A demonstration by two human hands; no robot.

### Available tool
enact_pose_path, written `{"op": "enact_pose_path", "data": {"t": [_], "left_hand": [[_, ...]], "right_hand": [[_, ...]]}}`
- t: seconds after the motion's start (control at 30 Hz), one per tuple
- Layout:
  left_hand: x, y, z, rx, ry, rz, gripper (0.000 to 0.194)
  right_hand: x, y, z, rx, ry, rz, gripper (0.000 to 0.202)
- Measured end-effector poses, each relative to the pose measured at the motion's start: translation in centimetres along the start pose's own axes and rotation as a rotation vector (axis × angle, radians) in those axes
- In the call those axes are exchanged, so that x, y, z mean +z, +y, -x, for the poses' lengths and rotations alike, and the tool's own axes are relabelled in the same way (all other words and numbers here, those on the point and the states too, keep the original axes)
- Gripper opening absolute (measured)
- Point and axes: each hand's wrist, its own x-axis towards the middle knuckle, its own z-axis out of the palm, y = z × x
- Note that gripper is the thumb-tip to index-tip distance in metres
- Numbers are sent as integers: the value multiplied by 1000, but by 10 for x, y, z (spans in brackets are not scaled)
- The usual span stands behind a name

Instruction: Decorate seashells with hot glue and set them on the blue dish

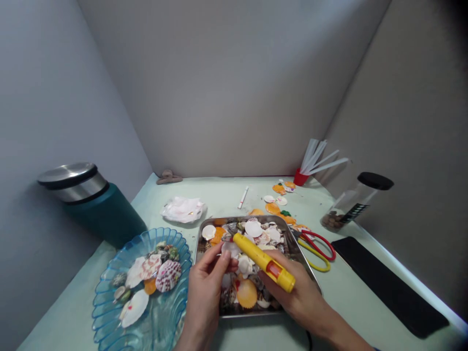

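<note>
Two hands, engaged: your left hand (204,287), fingertips pinching a pale shell (228,249); your right hand (302,292), wrapped round a yellow tool (256,253), above the tray (250,316). Steady the shell; keep fingertips clear of the tip.

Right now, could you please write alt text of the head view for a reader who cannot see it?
Over a metal tray of seashells, the left hand holds a pale shell and the right hand a yellow tool, its tip near the shell. At left, a blue dish with shells and a teal flask; at right, scissors and a jar.
</note>
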Motion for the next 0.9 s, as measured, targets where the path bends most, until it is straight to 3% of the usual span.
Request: {"op": "enact_pose_path", "data": {"t": [0.27,0.9], "left_hand": [[-1,0,-1,-37,3,82,49],[1,3,0,-32,33,147,44]], "right_hand": [[2,4,-1,52,113,-15,16],[-1,4,3,1,54,27,20]]}}
